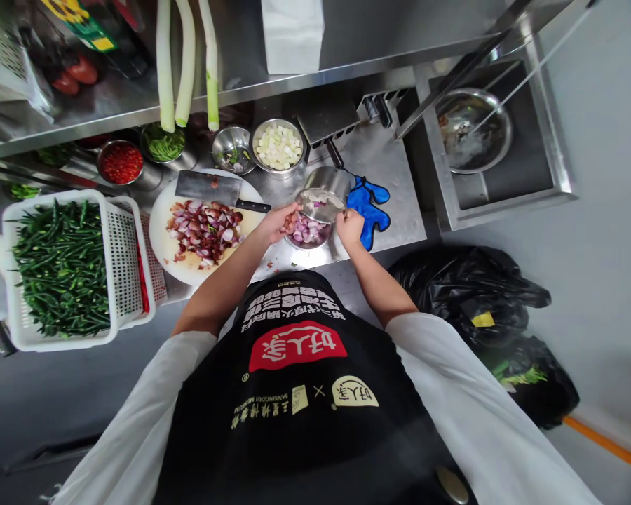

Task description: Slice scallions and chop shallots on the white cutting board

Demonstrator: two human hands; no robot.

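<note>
A steel pot (330,184) is tilted over a steel bowl of cut purple onions (309,233), its mouth toward me. A few onion pieces show inside the pot. My left hand (282,223) has its fingers closed at the pot's left rim. On the pot's right side, my right hand (350,226) is closed around the rim. To the left, chopped onions (205,230) lie on a round white cutting board (163,210), with a cleaver (207,187) across its back edge.
Bowls of white cubes (277,147) and scraps (233,150) stand behind. Blue gloves (369,207) lie right of the pot. A basket of green chilies (60,266) is at left, a sink (526,151) at right. Leeks (186,63) overhang the shelf edge.
</note>
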